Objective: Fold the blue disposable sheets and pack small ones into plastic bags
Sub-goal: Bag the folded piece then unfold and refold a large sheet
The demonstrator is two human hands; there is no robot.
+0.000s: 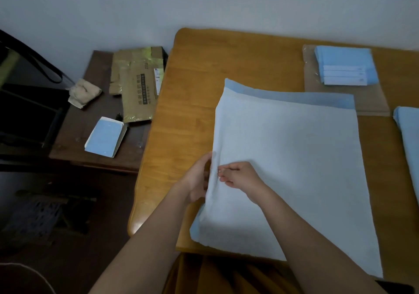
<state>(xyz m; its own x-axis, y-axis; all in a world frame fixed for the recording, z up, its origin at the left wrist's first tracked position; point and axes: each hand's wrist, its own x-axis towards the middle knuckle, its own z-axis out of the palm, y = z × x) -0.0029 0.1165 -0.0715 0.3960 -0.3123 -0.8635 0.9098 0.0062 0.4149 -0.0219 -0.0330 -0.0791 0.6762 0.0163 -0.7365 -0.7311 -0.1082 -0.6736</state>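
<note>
A honey-coloured wooden table (pixel 181 103) with rounded corners filled the right half of the view, its right side cut off by the frame. On it lay a large pale blue disposable sheet (pixel 294 169), folded flat, with a darker blue strip showing along its far edge; its near end hung over the table's front edge. A low dark brown side table (pixel 74 139) stood to the left, beside the wooden one. On it lay a flattened brown cardboard box (pixel 138 89) with printing too small to read, a small open box of light blue sheets (pixel 105 137) and a crumpled beige wad (pixel 84 93). At the table's far right, a stack of small folded blue sheets (pixel 345 66) rested on clear plastic bags (pixel 371 103). Another blue sheet (pixel 408 132) was cut off at the right edge. The left hand (pixel 197 180) pinched the sheet's left edge, its fingers partly hidden behind the fabric. The right hand (pixel 240 177) pressed the same edge with curled fingers; whether it gripped anything could not be told.
</note>
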